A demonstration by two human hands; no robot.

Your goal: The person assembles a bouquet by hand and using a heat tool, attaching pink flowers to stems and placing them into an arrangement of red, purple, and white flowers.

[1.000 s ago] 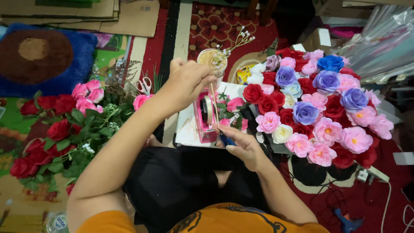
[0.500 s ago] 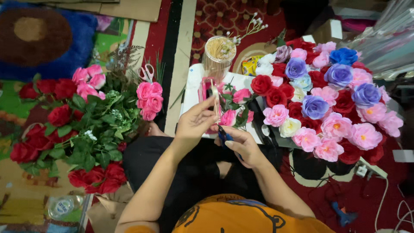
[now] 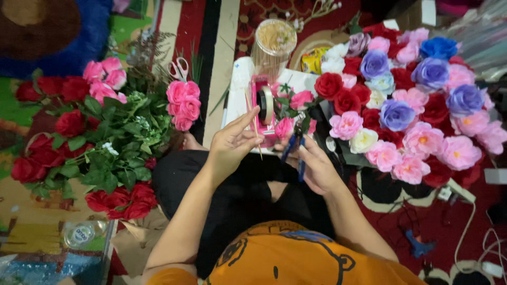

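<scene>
Lap area tight, hemmed by red and pink roses (image 3: 95, 132) on the left and a mixed bouquet (image 3: 406, 100) on the right. Left hand (image 3: 232, 145) fingers pinched shut on a thin wooden stick (image 3: 252, 122) (upright, slightly tilted). Right hand (image 3: 317, 166) fingers curled around blue-handled pliers (image 3: 297, 150). Beyond: pink tape dispenser (image 3: 264, 108) on white tray (image 3: 237, 89), clear round stick jar (image 3: 273, 45), yellow packet (image 3: 312, 59).

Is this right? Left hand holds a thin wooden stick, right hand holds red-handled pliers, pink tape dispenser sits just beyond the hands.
One thing is wrong. The head view shows the pliers in the right hand with blue handles, not red. The rest stands: the left hand holds a thin wooden stick, and the pink tape dispenser sits just beyond the hands.
</scene>
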